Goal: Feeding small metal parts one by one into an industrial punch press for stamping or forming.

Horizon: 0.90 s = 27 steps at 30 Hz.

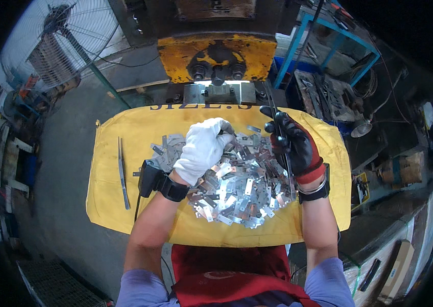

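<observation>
A pile of small flat metal pieces with holes (247, 187) is heaped on a yellow sheet (109, 189). My left hand (201, 148), in a white glove, is at the pile's upper left, its fingers curled closed; whatever they may pinch is hidden. In a black and red glove, my right hand (295, 146) grips a pair of long dark tweezers (272, 102) at the pile's right side. The tweezers point away from me, toward the press. Another pair of metal tweezers (123, 174) lies at the sheet's left.
Just beyond the sheet stands a press with a worn yellow ram (216, 56) above a metal die (220, 93). A large fan (58, 41) is at the far left. To the right are a blue metal frame (324, 25), a tray of tools (324, 94) and a lamp (361, 128).
</observation>
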{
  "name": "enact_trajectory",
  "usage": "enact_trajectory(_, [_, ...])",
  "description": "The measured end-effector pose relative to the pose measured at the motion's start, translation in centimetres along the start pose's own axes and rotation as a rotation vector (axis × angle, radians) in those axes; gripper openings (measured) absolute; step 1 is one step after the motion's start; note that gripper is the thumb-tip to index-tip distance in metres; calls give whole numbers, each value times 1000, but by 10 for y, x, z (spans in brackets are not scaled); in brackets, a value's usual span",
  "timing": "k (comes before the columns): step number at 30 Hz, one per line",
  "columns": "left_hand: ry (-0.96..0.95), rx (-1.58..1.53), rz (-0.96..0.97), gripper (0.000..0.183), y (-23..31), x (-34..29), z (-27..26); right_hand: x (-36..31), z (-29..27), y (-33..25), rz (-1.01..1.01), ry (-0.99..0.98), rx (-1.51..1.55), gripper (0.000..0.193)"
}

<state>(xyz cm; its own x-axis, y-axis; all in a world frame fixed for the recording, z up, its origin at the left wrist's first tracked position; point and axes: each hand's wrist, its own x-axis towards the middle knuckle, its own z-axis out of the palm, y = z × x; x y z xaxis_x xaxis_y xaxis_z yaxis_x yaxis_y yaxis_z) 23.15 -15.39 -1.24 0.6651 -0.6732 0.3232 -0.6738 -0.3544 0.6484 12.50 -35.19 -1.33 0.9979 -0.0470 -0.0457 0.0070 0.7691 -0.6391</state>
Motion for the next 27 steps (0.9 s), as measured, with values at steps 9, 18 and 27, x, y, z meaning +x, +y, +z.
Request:
enact_trajectory(9, [23, -859, -489, 17, -10, -2, -34, -5, 28, 16, 74, 20, -314, 40])
enact_trajectory(18, [-165, -1191, -542, 21, -22, -9, -7, -1, 35, 42, 70, 210, -641, 26])
enact_trajectory(27, [-373, -1107, -512, 15, -17, -9, -15, 0, 28, 36, 8, 199, -732, 19])
